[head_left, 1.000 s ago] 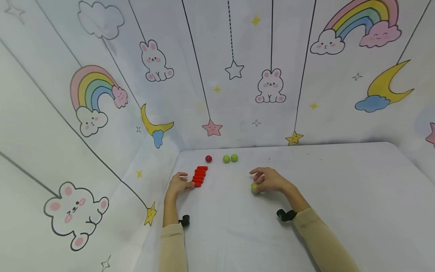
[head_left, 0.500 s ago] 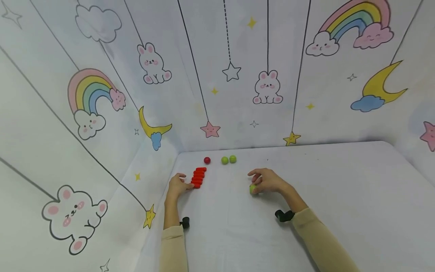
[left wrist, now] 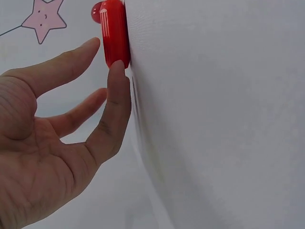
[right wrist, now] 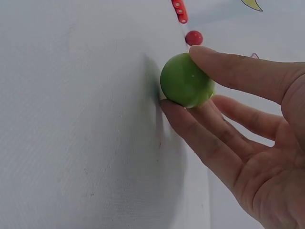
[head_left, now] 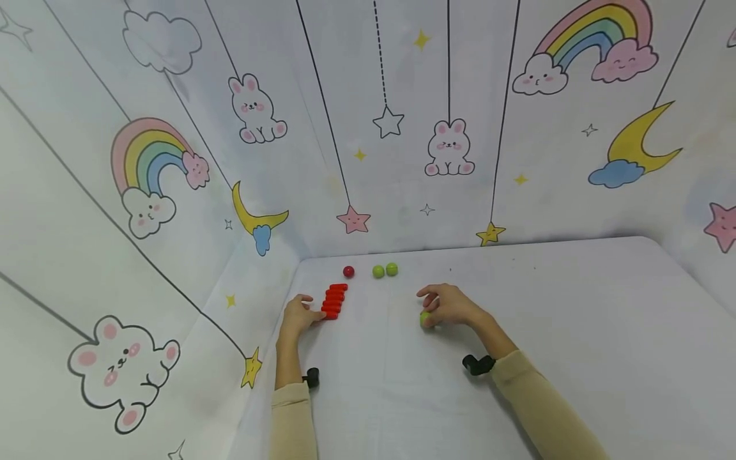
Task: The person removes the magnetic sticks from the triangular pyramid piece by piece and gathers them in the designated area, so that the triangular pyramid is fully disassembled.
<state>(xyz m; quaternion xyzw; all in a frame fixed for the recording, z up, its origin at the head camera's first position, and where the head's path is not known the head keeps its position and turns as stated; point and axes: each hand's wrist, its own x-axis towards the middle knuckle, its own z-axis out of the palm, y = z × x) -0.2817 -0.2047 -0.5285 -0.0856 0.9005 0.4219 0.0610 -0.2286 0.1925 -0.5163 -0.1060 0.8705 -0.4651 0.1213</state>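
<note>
Several red rounded sticks [head_left: 333, 300] lie side by side in a slanting row at the left of the white table. My left hand [head_left: 298, 316] is at the near end of that row. In the left wrist view one fingertip [left wrist: 116, 67] touches the end of a red stick [left wrist: 116, 33], while the other digits stay spread apart from it. To the right, my right hand [head_left: 451, 305] holds a green ball [head_left: 425, 319] low over the table. The right wrist view shows the green ball [right wrist: 187, 80] pinched between thumb and fingers; contact with the table cannot be told.
Beyond the red row sits a small dark red ball [head_left: 348, 271]. Two more green balls [head_left: 378, 271] stand close together to its right, near the back edge. White walls [head_left: 322, 147] with drawn figures rise behind and at the left.
The head view has shifted slightly, so the scene sits a little further left. Both hands keep their places relative to the red sticks and green ball.
</note>
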